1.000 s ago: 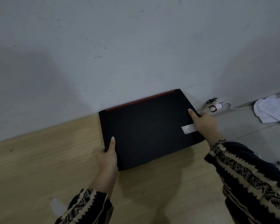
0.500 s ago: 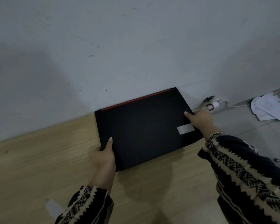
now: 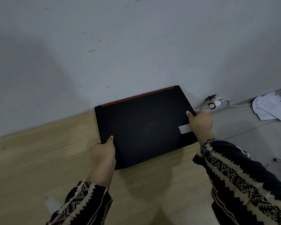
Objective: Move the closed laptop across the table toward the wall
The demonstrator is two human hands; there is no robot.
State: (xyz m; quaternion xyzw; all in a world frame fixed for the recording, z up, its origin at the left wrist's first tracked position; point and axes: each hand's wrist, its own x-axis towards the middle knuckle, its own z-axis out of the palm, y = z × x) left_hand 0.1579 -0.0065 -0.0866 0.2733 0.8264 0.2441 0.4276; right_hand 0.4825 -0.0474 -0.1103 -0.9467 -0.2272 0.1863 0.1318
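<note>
A closed black laptop (image 3: 144, 125) with a red strip along its far edge and a pale sticker lies flat on the light wooden table (image 3: 39, 156). Its far edge sits against the grey wall (image 3: 120, 46). My left hand (image 3: 103, 151) grips the laptop's near left corner, thumb on the lid. My right hand (image 3: 200, 122) grips the right edge near the sticker, thumb on top. Both sleeves are dark with a pale zigzag pattern.
To the right, beyond the table's end, a white cable and plug with a red ring (image 3: 213, 103) lie on the grey floor by the wall. Crumpled white paper (image 3: 269, 106) lies further right. A pale scrap (image 3: 51, 204) sits on the table near my left sleeve.
The laptop has slid a little further to the wall, its red edge now against it. Both hands kept their grip and moved with it.
</note>
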